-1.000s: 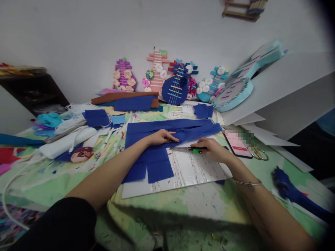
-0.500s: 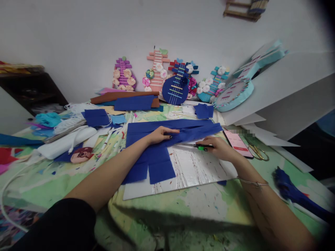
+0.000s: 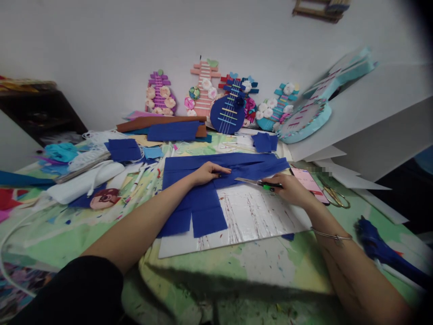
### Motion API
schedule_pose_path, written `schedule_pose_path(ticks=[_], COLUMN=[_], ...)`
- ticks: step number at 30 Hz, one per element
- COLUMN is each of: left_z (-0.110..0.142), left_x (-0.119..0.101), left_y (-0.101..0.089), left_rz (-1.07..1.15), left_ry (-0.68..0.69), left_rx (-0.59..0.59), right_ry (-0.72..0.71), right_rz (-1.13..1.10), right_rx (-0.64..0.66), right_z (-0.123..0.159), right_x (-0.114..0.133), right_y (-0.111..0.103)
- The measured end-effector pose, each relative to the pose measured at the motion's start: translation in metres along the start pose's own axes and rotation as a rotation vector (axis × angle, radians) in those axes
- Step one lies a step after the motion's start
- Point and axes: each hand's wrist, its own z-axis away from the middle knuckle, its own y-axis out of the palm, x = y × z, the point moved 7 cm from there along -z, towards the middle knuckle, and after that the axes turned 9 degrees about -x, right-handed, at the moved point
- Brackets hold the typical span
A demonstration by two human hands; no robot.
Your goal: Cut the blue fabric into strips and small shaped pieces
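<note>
Blue crepe-like sheet (image 3: 189,185), cut into strips and flaps at its lower edge, lies over a white board (image 3: 260,216) marked with cut lines and stains. My left hand (image 3: 209,173) presses down on the sheet, fingers stretched out and lying on the blue material. In my right hand (image 3: 291,187) is a black and green utility knife (image 3: 269,185), gripped with its blade out and pointing left. The blade tip sits beside the lower edge of a loose blue strip (image 3: 260,169); whether it touches the strip I cannot tell.
A phone (image 3: 307,183) and gold-handled scissors (image 3: 334,196) lie right of the board, with a blue glue gun (image 3: 375,241) nearer. Decorated lute shapes (image 3: 226,113) lean on the wall. Folded blue and brown sheets (image 3: 172,130) lie behind; a white device (image 3: 84,180) is at left.
My right hand has shifted slightly right with the knife, and more of the blade shows. My left hand stays on the blue sheet.
</note>
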Motion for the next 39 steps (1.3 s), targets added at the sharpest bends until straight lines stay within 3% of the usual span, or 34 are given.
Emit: schedule_pose_path(ticks=[8, 29, 39], left_z=[0.0, 0.001, 0.002], left_x=[0.001, -0.003, -0.006], left_y=[-0.001, 0.0, 0.001], left_rz=[0.021, -0.008, -0.03], left_ry=[-0.008, 0.01, 0.025], left_rx=[-0.008, 0.002, -0.002], right_ry=[-0.01, -0.03, -0.064], right_rz=[0.076, -0.078, -0.072], right_rx=[-0.025, -0.018, 0.032], right_z=[-0.001, -0.001, -0.003], right_x=[0.004, 0.007, 0.027], right_y=[-0.001, 0.005, 0.014])
